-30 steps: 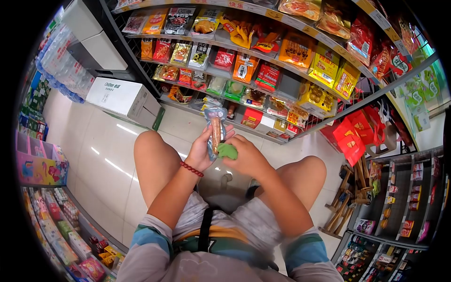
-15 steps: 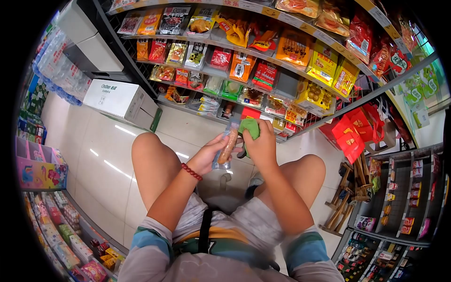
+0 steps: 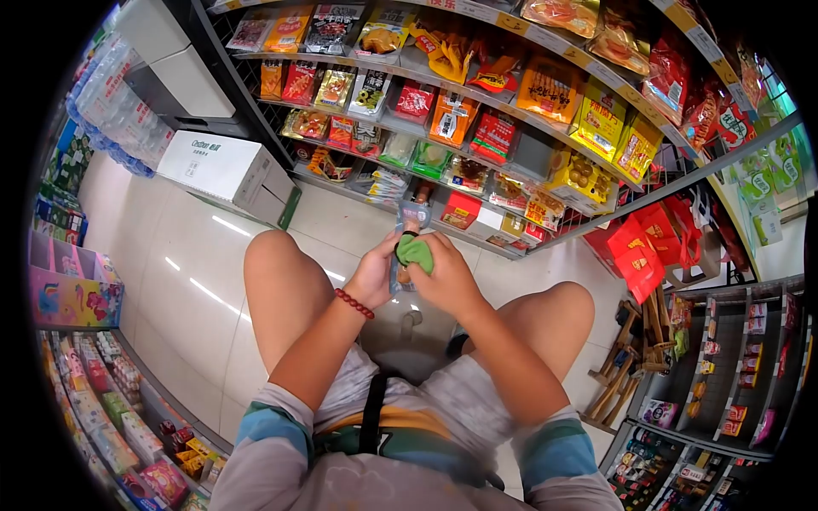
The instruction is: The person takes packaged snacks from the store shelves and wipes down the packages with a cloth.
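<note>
A long sausage in a clear and blue packet (image 3: pixel 412 220) stands roughly upright between my hands, in front of the lowest shelf. My left hand (image 3: pixel 373 271), with a red bead bracelet (image 3: pixel 354 303) at the wrist, is closed round the packet's left side. My right hand (image 3: pixel 445 274) grips a green cloth (image 3: pixel 415 254), which lies against the front of the packet and hides its middle. The fingertips of my left hand are partly hidden behind the cloth.
Shelves of bagged snacks (image 3: pixel 452 119) rise ahead. A white carton (image 3: pixel 213 170) and wrapped water bottles (image 3: pixel 119 102) stand at the left. Red bags (image 3: pixel 639 255) and wooden stools (image 3: pixel 618 375) are at the right. My bent knees flank my hands.
The green cloth has moved down and left onto the packet's middle, with my right hand. The packet has shifted slightly left and now stands more upright.
</note>
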The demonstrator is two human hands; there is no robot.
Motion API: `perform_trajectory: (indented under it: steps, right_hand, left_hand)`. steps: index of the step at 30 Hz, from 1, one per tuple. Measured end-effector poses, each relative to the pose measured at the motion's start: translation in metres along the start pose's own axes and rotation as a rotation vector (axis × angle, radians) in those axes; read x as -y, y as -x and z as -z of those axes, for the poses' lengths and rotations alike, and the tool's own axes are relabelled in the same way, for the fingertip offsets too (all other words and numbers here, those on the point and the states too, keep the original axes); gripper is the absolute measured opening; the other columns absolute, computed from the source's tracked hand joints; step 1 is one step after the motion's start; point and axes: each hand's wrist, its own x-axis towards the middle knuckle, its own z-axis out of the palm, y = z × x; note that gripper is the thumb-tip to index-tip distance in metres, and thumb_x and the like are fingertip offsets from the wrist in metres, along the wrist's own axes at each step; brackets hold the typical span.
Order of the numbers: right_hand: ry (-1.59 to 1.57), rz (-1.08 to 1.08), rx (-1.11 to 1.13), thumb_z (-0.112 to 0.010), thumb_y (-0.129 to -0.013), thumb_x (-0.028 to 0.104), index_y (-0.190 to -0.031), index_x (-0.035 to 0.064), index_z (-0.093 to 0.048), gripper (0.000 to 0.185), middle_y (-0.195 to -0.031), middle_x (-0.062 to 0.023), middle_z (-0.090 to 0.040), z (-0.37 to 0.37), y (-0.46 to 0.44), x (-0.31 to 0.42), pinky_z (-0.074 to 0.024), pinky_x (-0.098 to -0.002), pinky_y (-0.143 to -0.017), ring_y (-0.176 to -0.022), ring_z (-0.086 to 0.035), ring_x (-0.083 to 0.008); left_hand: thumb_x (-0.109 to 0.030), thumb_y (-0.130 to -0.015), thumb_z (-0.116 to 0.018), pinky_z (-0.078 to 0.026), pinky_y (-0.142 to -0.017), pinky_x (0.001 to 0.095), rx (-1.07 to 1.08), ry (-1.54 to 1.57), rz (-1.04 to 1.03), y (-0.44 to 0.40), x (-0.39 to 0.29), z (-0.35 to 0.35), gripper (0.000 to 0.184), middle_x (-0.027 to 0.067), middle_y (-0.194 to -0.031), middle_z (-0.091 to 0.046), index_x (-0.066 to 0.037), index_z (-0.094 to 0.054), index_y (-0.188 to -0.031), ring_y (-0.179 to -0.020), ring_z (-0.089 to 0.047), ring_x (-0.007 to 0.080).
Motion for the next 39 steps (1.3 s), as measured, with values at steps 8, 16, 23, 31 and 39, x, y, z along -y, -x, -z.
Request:
perform_trajectory:
  steps: [8,16,23,31,39]
  right_hand:
    - [0.035,-0.003,0.290,-0.069,-0.083,0.019,-0.111,0.0000,-0.063,0.035,-0.107,-0.0213,-0.062,0.006,0.006,0.002,-0.0520,-0.0450,-0.088,-0.103,-0.063,-0.0416]
    - [0.213,-0.316,0.533,-0.067,-0.090,0.053,-0.097,0.0045,-0.071,0.049,-0.084,-0.0184,-0.071,0.039,-0.001,0.019,-0.0540,-0.0439,-0.077,-0.086,-0.069,-0.0372]
    - [0.205,-0.458,0.396,-0.059,-0.095,0.060,-0.102,0.0030,-0.074,0.059,-0.080,-0.0196,-0.072,0.037,0.003,0.003,-0.0535,-0.0398,-0.072,-0.075,-0.070,-0.0299]
    - [0.031,-0.344,0.264,-0.060,-0.101,0.039,-0.106,0.0011,-0.072,0.040,-0.075,-0.0107,-0.069,0.030,0.002,-0.024,-0.0489,-0.0346,-0.065,-0.070,-0.063,-0.0202]
    - [-0.104,-0.227,0.314,-0.060,-0.105,0.030,-0.110,0.0005,-0.070,0.032,-0.073,-0.0015,-0.060,0.038,0.002,-0.025,-0.0456,-0.0291,-0.064,-0.069,-0.052,-0.0085]
  left_hand:
    - [-0.037,-0.112,-0.034,-0.051,-0.100,0.0402,-0.117,0.023,-0.017,0.000,-0.004,0.009,0.046,0.0097,-0.127,-0.064,-0.007,-0.046,-0.144,-0.114,-0.064,0.0233]
    - [-0.034,-0.111,-0.042,-0.051,-0.090,0.0346,-0.176,-0.235,-0.108,-0.005,0.001,0.011,0.048,0.0074,-0.123,-0.061,-0.013,-0.037,-0.154,-0.099,-0.061,0.0177]
    - [-0.027,-0.110,-0.048,-0.043,-0.101,0.0326,-0.119,-0.381,-0.137,0.005,0.004,-0.016,0.068,0.0031,-0.130,-0.054,-0.019,-0.011,-0.166,-0.111,-0.055,0.0148]
    - [-0.009,-0.104,-0.057,-0.043,-0.105,0.0328,-0.087,-0.385,-0.208,0.004,-0.007,-0.004,0.069,0.0075,-0.127,-0.057,-0.011,-0.020,-0.163,-0.118,-0.055,0.0146]
    - [-0.014,-0.104,-0.060,-0.053,-0.092,0.0293,-0.133,-0.408,-0.096,0.006,-0.017,-0.004,0.032,0.0056,-0.110,-0.068,-0.001,-0.055,-0.132,-0.099,-0.065,0.0140]
